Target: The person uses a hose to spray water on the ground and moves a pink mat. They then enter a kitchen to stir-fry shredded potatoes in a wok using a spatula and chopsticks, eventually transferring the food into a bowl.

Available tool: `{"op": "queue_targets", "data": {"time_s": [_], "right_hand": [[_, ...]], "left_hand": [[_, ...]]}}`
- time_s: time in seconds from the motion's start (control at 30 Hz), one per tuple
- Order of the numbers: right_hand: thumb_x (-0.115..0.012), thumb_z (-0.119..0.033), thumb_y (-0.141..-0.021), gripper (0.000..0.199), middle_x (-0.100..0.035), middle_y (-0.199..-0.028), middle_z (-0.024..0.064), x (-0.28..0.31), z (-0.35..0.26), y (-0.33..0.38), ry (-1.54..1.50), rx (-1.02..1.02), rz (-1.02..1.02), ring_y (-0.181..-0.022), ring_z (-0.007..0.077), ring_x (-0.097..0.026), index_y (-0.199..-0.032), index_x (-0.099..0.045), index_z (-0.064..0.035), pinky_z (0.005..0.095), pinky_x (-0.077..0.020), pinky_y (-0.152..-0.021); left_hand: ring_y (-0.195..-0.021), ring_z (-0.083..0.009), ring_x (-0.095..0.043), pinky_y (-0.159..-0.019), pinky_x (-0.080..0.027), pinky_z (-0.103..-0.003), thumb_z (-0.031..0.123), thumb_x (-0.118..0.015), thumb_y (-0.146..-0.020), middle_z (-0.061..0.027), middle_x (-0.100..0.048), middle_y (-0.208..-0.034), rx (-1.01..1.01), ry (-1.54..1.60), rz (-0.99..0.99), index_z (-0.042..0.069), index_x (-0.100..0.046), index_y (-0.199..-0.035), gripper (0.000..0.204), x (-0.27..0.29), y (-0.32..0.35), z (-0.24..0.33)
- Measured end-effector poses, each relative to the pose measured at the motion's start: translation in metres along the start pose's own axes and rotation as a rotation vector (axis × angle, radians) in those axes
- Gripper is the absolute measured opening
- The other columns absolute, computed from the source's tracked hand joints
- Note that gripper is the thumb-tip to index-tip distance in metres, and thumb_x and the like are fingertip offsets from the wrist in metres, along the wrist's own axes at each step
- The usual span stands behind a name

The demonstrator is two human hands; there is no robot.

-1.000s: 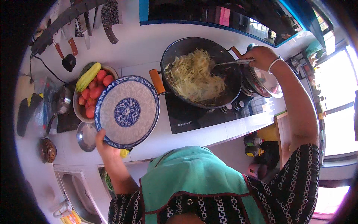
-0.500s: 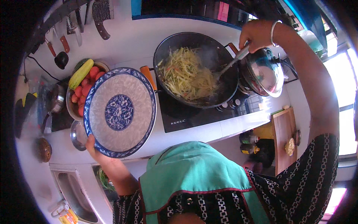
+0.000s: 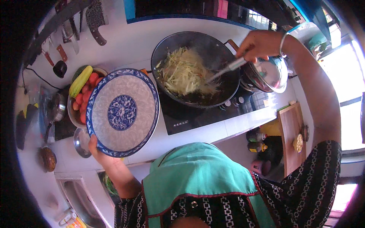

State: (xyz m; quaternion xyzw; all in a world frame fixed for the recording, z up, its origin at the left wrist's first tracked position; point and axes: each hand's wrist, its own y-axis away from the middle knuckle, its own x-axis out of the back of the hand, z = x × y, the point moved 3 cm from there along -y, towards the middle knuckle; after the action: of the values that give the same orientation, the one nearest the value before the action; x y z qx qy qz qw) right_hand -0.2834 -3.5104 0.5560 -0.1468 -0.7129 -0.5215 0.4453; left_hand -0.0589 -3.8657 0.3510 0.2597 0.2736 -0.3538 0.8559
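Note:
My left hand [image 3: 102, 155] grips the lower left rim of a large white plate [image 3: 140, 95] with a blue patterned border and centre. The plate is tilted, its upper face showing, and nothing lies on it. Left of the wok, it covers part of the wok's near handle. My right hand [image 3: 262, 46] is closed around the pale handle of a spatula [image 3: 228, 67], whose lower end is in the wok. Shredded pale green vegetables [image 3: 183, 72] with a few orange bits fill the left part of the dark wok [image 3: 224, 97]. A little steam rises there.
The wok stands on a black cooktop [image 3: 178, 119]. Right of it is a pot with a shiny lid [image 3: 272, 74]. Behind the plate sits a bowl of red produce [image 3: 85, 95] with a yellow-green squash [image 3: 80, 81]. Knives [image 3: 96, 22] hang on the wall; a sink [image 3: 80, 201] is lower left.
The spatula's end has moved left, into the shredded vegetables, and my right hand has shifted slightly down. Some shreds have been pushed left. The plate stays nearly in place.

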Motion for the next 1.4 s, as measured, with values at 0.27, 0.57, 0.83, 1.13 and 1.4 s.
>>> {"op": "queue_targets", "data": {"time_s": [0.27,0.57,0.83,1.13,1.4], "right_hand": [[-0.057,-0.016,-0.074,0.026,-0.065,-0.073,0.0093,0.003,0.002,0.041,0.079,-0.079,-0.013,-0.059,0.0142,-0.060,-0.095,-0.067,-0.0052,0.0264,-0.0479,-0.052],[-0.060,-0.011,-0.072,0.021,-0.065,-0.073,0.0092,0.013,-0.017,0.017,0.205,0.027,0.172,-0.060,0.0156,-0.061,-0.091,-0.067,-0.0032,0.0279,-0.0480,-0.056],[-0.060,-0.012,-0.070,0.024,-0.065,-0.075,0.0085,-0.026,0.010,0.020,0.402,-0.010,0.127,-0.068,0.0212,-0.062,-0.093,-0.066,-0.0072,0.0351,-0.0482,-0.067],[-0.060,-0.013,-0.075,0.044,-0.060,-0.072,0.0097,-0.173,0.092,-0.008,-0.242,0.136,0.504,-0.059,0.0135,-0.056,-0.119,-0.053,-0.0160,0.0284,-0.0462,-0.055],[-0.059,-0.007,-0.076,0.040,-0.061,-0.071,0.0076,-0.193,0.020,0.001,-0.838,-0.126,0.409,-0.055,0.0135,-0.053,-0.116,-0.056,-0.0078,0.0267,-0.0446,-0.051]], "left_hand": [[-0.111,-0.0299,-0.046,-0.093,-0.036,-0.041,0.039,-0.053,-0.074,-0.0156,-0.047,-0.123,0.058,-0.010,-0.045,0.000,-0.041,-0.124,0.065,0.002,-0.003,-0.005],[-0.112,-0.0302,-0.045,-0.094,-0.035,-0.042,0.038,-0.053,-0.074,-0.0160,-0.046,-0.124,0.074,0.001,-0.001,0.000,-0.040,-0.125,0.065,-0.008,-0.005,-0.004],[-0.112,-0.0293,-0.045,-0.094,-0.036,-0.042,0.037,-0.053,-0.075,-0.0156,-0.046,-0.124,0.032,-0.006,0.076,0.000,-0.041,-0.124,0.063,-0.001,0.000,-0.003],[-0.111,-0.0273,-0.046,-0.094,-0.036,-0.040,0.034,-0.055,-0.074,-0.0136,-0.048,-0.122,0.118,0.035,-0.094,0.001,-0.042,-0.123,0.060,-0.017,0.002,0.002],[-0.117,-0.0253,-0.042,-0.098,-0.032,-0.045,0.025,-0.058,-0.078,-0.0096,-0.045,-0.127,0.047,0.084,-0.243,0.003,-0.040,-0.126,0.055,-0.008,-0.006,0.014]]}}
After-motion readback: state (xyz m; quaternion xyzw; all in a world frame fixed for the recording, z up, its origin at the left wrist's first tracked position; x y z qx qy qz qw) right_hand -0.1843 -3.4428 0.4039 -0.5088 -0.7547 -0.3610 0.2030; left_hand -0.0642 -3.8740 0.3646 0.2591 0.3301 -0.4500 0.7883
